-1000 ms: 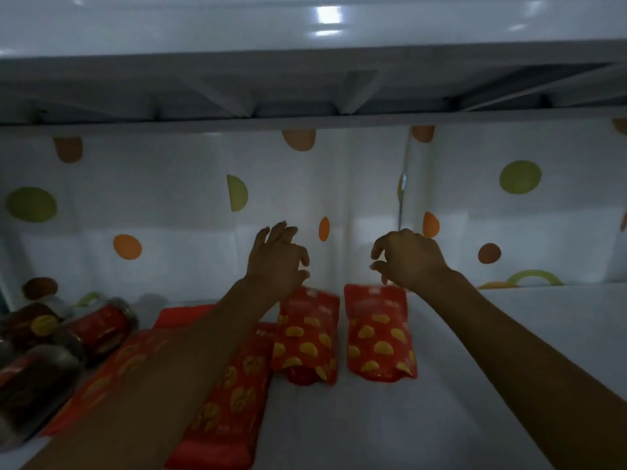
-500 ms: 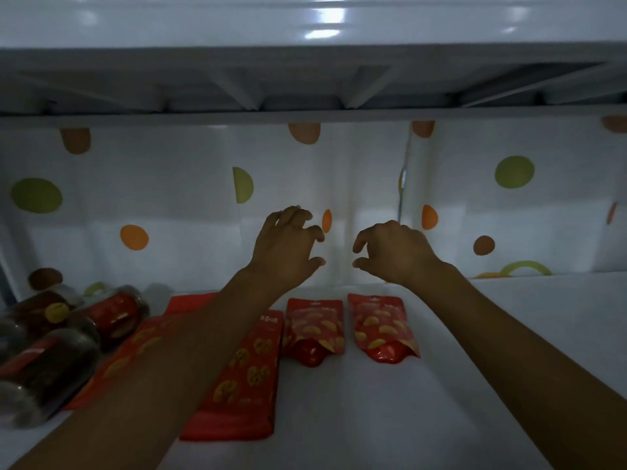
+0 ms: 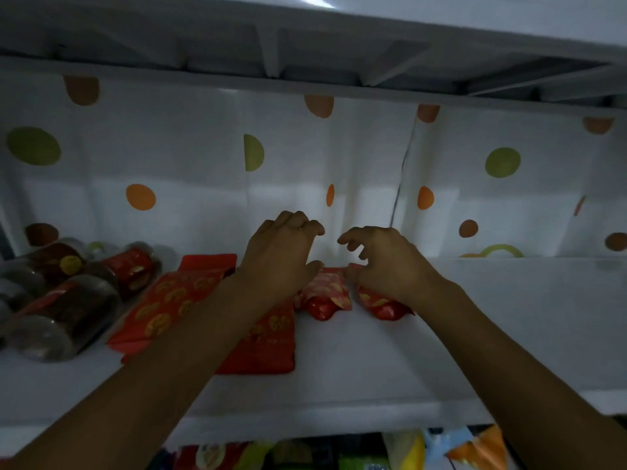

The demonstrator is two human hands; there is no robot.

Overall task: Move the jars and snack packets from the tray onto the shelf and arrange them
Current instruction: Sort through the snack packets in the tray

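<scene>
Snack packets, small, two, red with yellow print, glossy and soft-sided. They lie flat, side by side, toward the back of the shelf (image 3: 475, 334), long axes running front to back and near ends puffed and rounded. The left small packet (image 3: 324, 293) shows between the wrists. The right small packet (image 3: 383, 305) is mostly hidden, with only its near end showing.

Hands, two, bare, both reaching in over the small packets. The left hand (image 3: 281, 256) hangs just above and left of the left small packet, thumb close to its far end. The right hand (image 3: 383, 262) sits over the right small packet. Fingers of both are loosely curled and point at the back wall; neither has hold of anything. Whether either palm touches a packet cannot be told. Each packet lies below and slightly nearer than its hand, so each hand is best placed for the one on its own side.

Large packets (image 3: 169, 300), two, red, flat, lie left of the small pair, partly under the left forearm.

Jars (image 3: 57, 320), several, dark contents and red labels, lie on their sides at the far left of the shelf.

Dotted sheet (image 3: 190, 164), white with orange, green and brown spots, lines the back.

Upper shelf (image 3: 305, 52), ribbed underside, is overhead.

Mixed coloured packets (image 3: 407, 449) sit on the level beneath.

Judged stage: stock placed, tidying under way.
</scene>
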